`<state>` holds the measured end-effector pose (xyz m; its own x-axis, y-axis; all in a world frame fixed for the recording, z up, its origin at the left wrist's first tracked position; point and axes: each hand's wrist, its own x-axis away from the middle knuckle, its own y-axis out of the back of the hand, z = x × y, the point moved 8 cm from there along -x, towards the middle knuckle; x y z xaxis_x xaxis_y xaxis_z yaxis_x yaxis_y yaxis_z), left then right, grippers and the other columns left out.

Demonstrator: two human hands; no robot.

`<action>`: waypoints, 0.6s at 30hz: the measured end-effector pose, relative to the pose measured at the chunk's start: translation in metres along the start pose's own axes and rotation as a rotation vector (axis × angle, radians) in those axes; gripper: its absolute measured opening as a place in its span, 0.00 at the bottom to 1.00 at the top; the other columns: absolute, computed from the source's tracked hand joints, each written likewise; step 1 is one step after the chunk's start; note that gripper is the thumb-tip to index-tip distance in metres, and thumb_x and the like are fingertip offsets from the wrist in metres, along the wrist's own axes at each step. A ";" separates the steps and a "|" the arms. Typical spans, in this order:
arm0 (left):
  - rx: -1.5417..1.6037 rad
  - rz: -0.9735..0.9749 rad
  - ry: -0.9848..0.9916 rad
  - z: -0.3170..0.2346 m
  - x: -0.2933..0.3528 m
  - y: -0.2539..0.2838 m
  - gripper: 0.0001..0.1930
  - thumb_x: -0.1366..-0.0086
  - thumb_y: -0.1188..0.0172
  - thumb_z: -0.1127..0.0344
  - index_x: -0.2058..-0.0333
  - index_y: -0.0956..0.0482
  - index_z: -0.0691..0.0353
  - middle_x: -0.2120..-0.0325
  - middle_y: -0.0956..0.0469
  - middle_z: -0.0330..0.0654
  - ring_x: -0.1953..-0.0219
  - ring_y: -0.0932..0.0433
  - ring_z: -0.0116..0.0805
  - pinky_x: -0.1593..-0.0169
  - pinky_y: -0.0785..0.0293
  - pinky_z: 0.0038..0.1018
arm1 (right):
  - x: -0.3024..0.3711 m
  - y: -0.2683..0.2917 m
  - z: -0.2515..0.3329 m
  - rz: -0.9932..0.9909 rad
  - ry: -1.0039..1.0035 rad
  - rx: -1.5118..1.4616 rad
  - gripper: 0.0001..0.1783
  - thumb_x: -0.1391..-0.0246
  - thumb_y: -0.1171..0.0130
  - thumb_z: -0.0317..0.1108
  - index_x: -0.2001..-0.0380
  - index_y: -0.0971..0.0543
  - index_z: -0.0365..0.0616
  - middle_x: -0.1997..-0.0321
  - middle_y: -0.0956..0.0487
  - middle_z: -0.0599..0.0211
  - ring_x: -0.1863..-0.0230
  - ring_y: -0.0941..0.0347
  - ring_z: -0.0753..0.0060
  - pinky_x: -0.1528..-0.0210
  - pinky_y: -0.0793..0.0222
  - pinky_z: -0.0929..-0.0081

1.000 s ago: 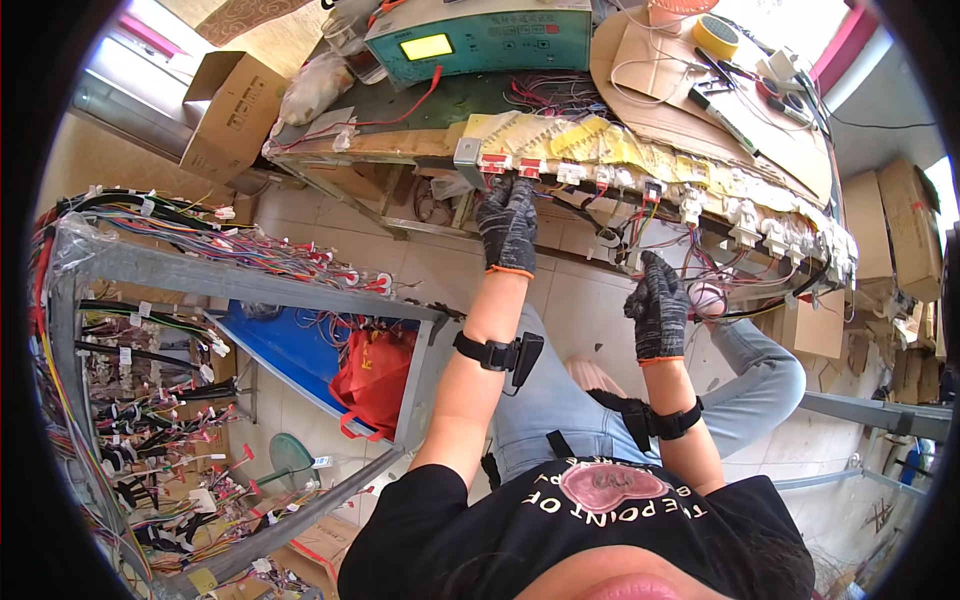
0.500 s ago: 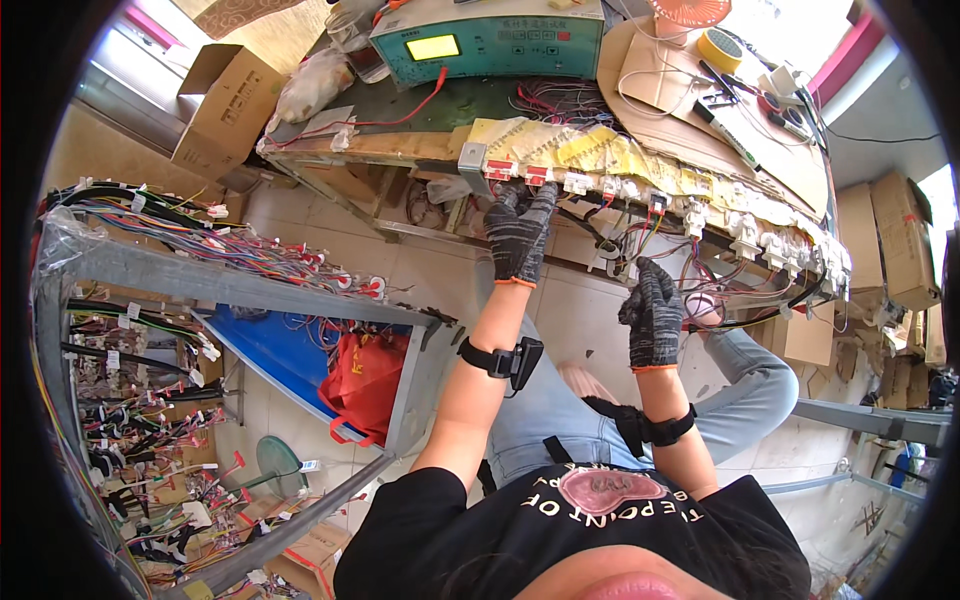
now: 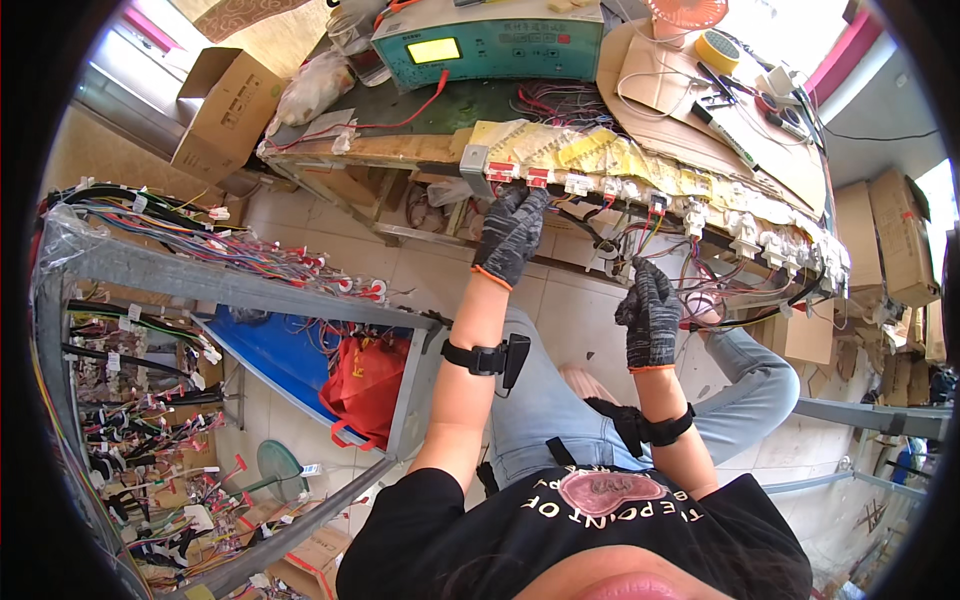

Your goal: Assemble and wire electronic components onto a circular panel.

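Observation:
My left hand (image 3: pixel 508 238), in a dark grey knitted glove, reaches up to the bench edge. Its fingers are pressed together, with the tips just under a red connector (image 3: pixel 538 178); what lies between them is hidden. Another red connector (image 3: pixel 500 172) sits beside it, by a metal bracket (image 3: pixel 473 162). Further right along the same edge runs a row of white connectors (image 3: pixel 693 218) with coloured wires hanging down. My right hand (image 3: pixel 650 318), gloved alike, is held below these wires with its fingers curled closed. Anything in its grip is too small or hidden to make out.
A teal test box (image 3: pixel 487 50) with a lit screen stands on the bench. Cardboard (image 3: pixel 650 100), a marker (image 3: pixel 733 140) and yellow tape (image 3: pixel 718 50) lie to its right. At left, a metal rack (image 3: pixel 215 270) carries wire harnesses, near a red bag (image 3: pixel 365 385).
My left hand has shifted slightly down and left, and its fingers have drawn closer together under the red connector. My right hand has barely moved.

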<state>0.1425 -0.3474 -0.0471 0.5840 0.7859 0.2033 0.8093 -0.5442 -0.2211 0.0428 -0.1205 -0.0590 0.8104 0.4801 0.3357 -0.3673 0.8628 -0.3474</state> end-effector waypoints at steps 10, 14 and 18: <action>-0.143 -0.109 -0.216 -0.020 0.003 -0.009 0.04 0.43 0.41 0.67 0.71 0.26 0.60 0.82 0.29 0.30 0.84 0.38 0.17 0.81 0.43 0.19 | 0.001 -0.004 -0.002 -0.007 0.003 0.025 0.11 0.44 0.49 0.33 0.60 0.24 0.41 0.89 0.39 0.77 0.91 0.44 0.82 0.89 0.45 0.81; -0.239 -0.169 -0.180 -0.026 0.012 -0.005 0.05 0.44 0.41 0.68 0.71 0.24 0.62 0.82 0.28 0.31 0.83 0.36 0.17 0.79 0.41 0.18 | 0.001 -0.004 0.000 0.013 0.014 0.006 0.11 0.44 0.49 0.32 0.59 0.24 0.41 0.88 0.38 0.76 0.91 0.44 0.82 0.89 0.45 0.81; -0.032 -0.097 -0.051 -0.017 0.010 -0.003 0.03 0.44 0.40 0.68 0.73 0.24 0.60 0.84 0.30 0.29 0.85 0.39 0.16 0.81 0.44 0.17 | 0.001 -0.003 0.001 0.026 0.016 0.006 0.11 0.44 0.48 0.32 0.59 0.25 0.41 0.88 0.37 0.76 0.91 0.44 0.82 0.89 0.44 0.82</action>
<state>0.1471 -0.3429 -0.0282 0.4993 0.8490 0.1730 0.8641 -0.4731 -0.1719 0.0442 -0.1227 -0.0564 0.8076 0.5002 0.3123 -0.3916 0.8509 -0.3503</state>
